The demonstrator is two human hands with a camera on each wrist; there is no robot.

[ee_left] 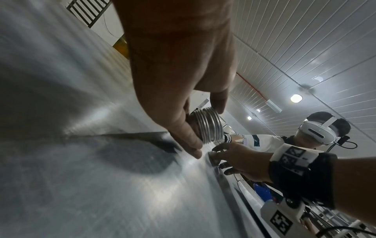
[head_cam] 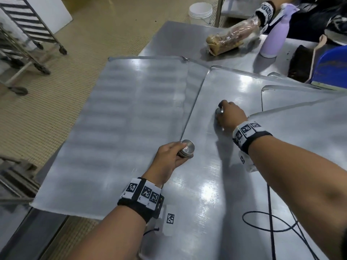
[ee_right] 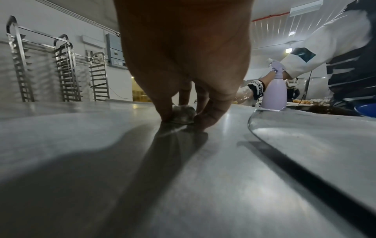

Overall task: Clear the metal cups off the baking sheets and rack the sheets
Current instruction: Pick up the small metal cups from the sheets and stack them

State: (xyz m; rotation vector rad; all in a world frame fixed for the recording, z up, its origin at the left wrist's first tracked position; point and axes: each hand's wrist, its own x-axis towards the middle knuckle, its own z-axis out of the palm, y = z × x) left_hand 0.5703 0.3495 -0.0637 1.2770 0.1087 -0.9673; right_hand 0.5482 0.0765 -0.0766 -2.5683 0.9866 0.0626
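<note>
While the left hand (head_cam: pixel 170 158) holds a nested stack of metal cups (head_cam: pixel 186 148) just above the middle baking sheet (head_cam: pixel 206 194), the last loose cup (ee_right: pixel 181 114) sits farther off and to the right on that same sheet, upside down, under the right hand (head_cam: pixel 230 115). That hand is nearer it, with fingertips (ee_right: pixel 205 120) curled down around the cup's sides. The left hand's fingers and thumb wrap the stack, open end tilted toward the right hand. Another sheet (head_cam: pixel 120 128) lies bare on the left; tray racks (ee_right: pixel 65 69) stand beyond the table.
</note>
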